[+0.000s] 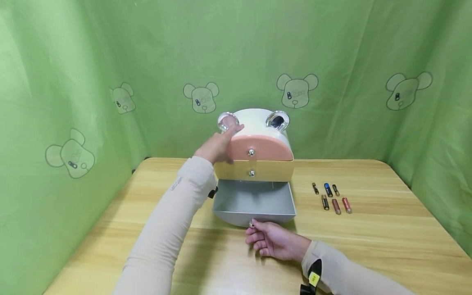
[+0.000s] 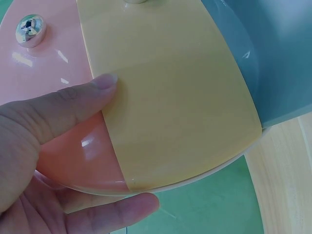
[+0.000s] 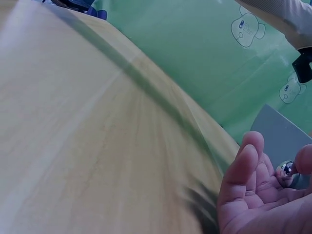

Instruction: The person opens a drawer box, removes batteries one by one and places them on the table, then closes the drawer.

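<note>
A small storage box (image 1: 254,119) with a white rounded top, silver-rimmed ears and stacked drawers stands on the table. My left hand (image 1: 218,146) holds its left side. In the left wrist view that thumb (image 2: 73,105) lies across the pink top drawer (image 2: 53,48) and the yellow middle drawer (image 2: 170,97), while the other fingers reach round the side. The grey bottom drawer (image 1: 254,218) is pulled out and its inside looks bare. Below its front, my right hand (image 1: 274,241) pinches the silver knob (image 3: 285,171) between thumb and forefinger, the remaining fingers loosely bent.
Several batteries (image 1: 325,202) of differing sizes and colours lie on the wooden table (image 1: 383,237) to the right of the box. A green curtain (image 1: 243,49) printed with bear heads hangs behind and at both sides.
</note>
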Tool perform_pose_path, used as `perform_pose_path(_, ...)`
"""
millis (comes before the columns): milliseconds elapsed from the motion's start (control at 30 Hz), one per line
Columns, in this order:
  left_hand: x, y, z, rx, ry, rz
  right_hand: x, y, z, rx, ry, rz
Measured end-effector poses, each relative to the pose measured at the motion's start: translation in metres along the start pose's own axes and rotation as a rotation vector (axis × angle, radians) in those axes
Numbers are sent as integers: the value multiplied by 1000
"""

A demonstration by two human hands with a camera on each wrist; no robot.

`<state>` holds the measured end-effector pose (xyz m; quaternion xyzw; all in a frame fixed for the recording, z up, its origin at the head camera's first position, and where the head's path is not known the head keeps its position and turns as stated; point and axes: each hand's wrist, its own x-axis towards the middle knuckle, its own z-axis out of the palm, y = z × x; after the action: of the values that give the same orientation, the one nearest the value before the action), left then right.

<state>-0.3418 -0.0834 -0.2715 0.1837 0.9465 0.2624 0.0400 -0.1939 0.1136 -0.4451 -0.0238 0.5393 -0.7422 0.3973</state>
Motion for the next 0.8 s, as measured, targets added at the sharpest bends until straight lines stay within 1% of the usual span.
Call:
perform_pose_path(100,0,-1,0,3,-2,-6,2,-2,0,5,8,-4)
perform_pose_path(200,1,0,0,31,1,11,3,-4,-1,7,22,-10)
perform_pose_path(367,2,2,0,47,4,39,4,-9,-4,6,44,-27)
perform_pose_path(467,1,2,0,53,-3,27,5,-9,-6,13,42,-30)
perform_pose_path(600,-1,1,0,63,-22,6,8,-11,-10,22,23,-12)
perform_pose_path(667,1,2,-2,54,-10,16,11,-14,-12,27,32,-24)
perform_pose_path(800,1,1,0,45,12,38,17,-14,-15,40,73,-44)
